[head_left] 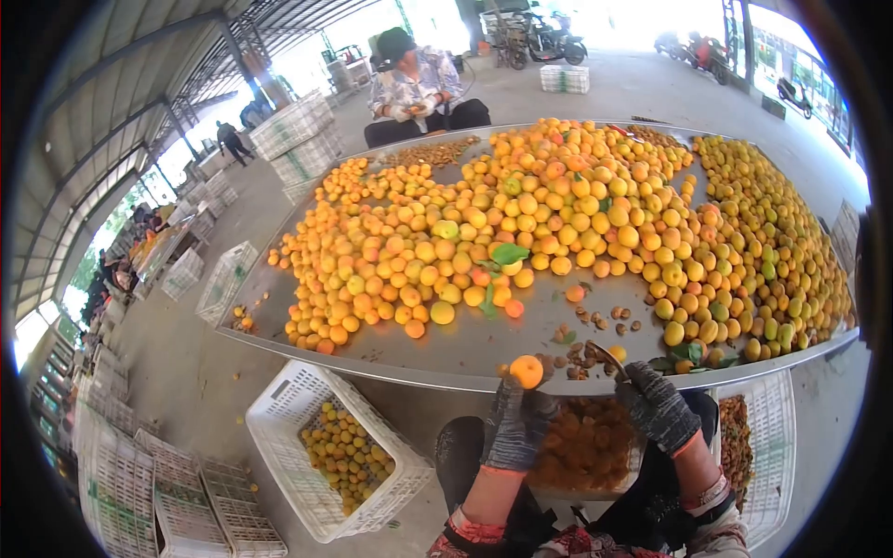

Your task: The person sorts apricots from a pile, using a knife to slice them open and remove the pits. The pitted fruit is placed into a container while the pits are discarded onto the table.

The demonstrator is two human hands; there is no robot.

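My left hand point(514, 426), in a dark grey knit glove, grips an orange apricot point(526, 371) at the table's near edge. In my right hand point(659, 409), gloved the same way, is a thin curved tool point(606, 357) whose end points toward the apricot; its exact kind is unclear. Brown apricot pits point(600, 322) lie scattered on the metal table point(428, 365) just beyond my hands. Below them, between my knees, a container holds orange apricot flesh point(581, 448). A large heap of whole apricots point(484, 223) covers much of the table.
A white crate point(327, 507) with some yellow-green apricots stands at the left. Another white crate point(770, 446) with pits is at my right. Across the table sits a person point(419, 88) with hands together. Stacked crates point(296, 139) stand at the far left.
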